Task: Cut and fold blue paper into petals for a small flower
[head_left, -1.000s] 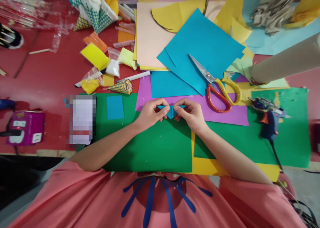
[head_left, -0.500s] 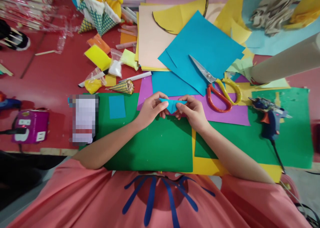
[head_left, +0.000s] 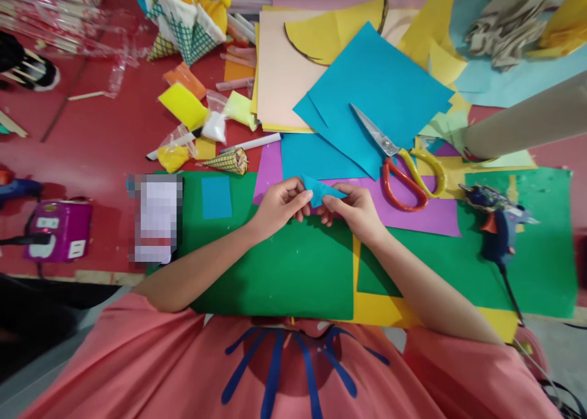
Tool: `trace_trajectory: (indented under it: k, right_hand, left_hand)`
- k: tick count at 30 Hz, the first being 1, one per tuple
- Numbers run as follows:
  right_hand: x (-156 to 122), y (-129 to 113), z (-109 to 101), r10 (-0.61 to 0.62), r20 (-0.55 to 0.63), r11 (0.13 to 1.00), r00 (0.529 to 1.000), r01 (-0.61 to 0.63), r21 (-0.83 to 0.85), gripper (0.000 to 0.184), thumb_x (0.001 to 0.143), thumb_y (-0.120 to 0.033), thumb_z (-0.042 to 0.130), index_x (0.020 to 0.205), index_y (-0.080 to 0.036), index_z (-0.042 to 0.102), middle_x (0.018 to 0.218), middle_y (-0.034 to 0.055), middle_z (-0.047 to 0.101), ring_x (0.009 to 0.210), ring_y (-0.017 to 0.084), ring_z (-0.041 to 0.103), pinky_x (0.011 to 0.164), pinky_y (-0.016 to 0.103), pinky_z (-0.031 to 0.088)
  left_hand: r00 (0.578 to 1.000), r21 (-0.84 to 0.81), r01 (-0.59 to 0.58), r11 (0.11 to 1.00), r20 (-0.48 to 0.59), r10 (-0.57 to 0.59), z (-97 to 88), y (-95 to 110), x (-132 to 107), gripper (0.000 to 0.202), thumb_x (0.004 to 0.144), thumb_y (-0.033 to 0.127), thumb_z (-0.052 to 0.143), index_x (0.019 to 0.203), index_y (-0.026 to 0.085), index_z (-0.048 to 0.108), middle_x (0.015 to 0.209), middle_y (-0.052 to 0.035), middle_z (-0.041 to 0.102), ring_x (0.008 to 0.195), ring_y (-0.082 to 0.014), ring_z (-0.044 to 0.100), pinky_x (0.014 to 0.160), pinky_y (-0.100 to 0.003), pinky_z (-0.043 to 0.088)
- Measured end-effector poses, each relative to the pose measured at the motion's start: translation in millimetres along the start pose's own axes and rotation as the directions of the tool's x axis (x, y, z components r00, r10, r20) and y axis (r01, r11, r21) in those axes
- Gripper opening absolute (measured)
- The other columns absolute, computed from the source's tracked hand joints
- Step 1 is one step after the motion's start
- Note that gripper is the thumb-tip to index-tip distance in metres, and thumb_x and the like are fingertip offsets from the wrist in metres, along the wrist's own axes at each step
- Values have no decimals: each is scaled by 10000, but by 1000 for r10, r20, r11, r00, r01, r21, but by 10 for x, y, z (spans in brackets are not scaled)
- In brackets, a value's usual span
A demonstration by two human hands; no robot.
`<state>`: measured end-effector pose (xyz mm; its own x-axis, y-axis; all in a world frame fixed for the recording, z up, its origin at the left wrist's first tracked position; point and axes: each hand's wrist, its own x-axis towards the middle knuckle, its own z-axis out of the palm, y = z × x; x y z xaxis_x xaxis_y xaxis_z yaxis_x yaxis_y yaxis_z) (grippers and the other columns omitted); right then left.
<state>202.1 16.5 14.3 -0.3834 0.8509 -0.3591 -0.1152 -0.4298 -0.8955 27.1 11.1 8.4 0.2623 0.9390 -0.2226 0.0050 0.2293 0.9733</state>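
A small folded piece of blue paper, roughly triangular, is held up between both hands above the green sheet. My left hand pinches its left part between thumb and fingers. My right hand pinches the lower right part, and one pointed corner sticks out past the thumb. To the left, a flat blue paper square lies on the green sheet. Scissors with one red and one yellow handle rest beyond my right hand, blades over large blue sheets.
A blue glue gun lies at the right, its cord running toward me. A pale cylinder stands behind it. Left are a blurred-out phone-like object and a purple power box. Clay packets and a small patterned cone lie further back.
The folded blue paper has turned in my fingers, its left part now higher and its right corner lower. Both hands keep their pinch. The whole view has shifted slightly.
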Motion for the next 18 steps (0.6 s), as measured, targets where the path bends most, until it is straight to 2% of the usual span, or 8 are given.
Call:
trace_trajectory:
  k: [8,13,16,18]
  right_hand:
    - [5,9,-18,19,-8,1000,1000,-19,11,287,681,-403,743,723,-160,595,580,-3,672,451,103,602,427,212,496]
    - [-3,27,-49,-13,11,998,1000,12,60,255,723,-388,714,750,-163,597,614,1,683,480,106,619,446,210,504]
    - [-4,40,-63,-12,31,997,999,9,83,213,747,-352,698,758,-166,595,612,-2,681,480,105,620,441,203,496]
    - [-7,43,-70,-4,38,996,999,1,86,189,760,-333,684,748,-169,592,601,-5,677,472,103,614,432,198,484]
  left_hand:
    - [1000,17,20,1000,23,-20,0,-8,3,343,785,450,639,676,168,478,537,25,615,401,-48,536,389,-145,417]
    - [999,-71,-5,997,31,7,-11,-18,13,301,839,422,567,703,162,501,579,12,632,438,-58,563,422,-156,439]
    - [999,-139,-25,990,28,29,-21,-43,22,249,869,403,512,773,174,505,601,21,633,455,-67,578,436,-165,454]
    - [999,-136,-31,990,-10,30,-24,-53,23,203,845,388,554,886,200,491,613,50,621,456,-69,586,444,-164,463]
